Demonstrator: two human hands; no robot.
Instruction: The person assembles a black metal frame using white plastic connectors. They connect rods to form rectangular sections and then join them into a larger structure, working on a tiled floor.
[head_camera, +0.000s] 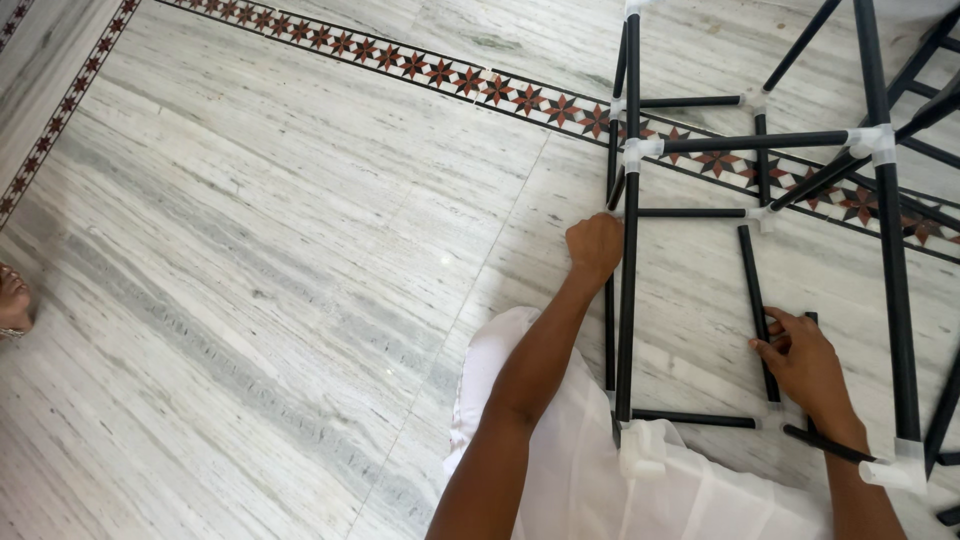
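Mid-assembly of a black tube rack (760, 145) with white corner joints, standing on the marble floor (250, 250). The left hand (594, 244) is closed in a fist around an upright tube (629, 300). The right hand (805, 362), right of that upright, pinches a short tube (756, 290) near the floor. Seating it likely needs steadying and a straight push

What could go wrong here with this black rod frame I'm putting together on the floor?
The frame is steadied only by the left hand gripping one upright rod; it may sway or tip. The rod under the right hand seems unattached at its upper end and might slip free. White connectors may pop loose under twisting.
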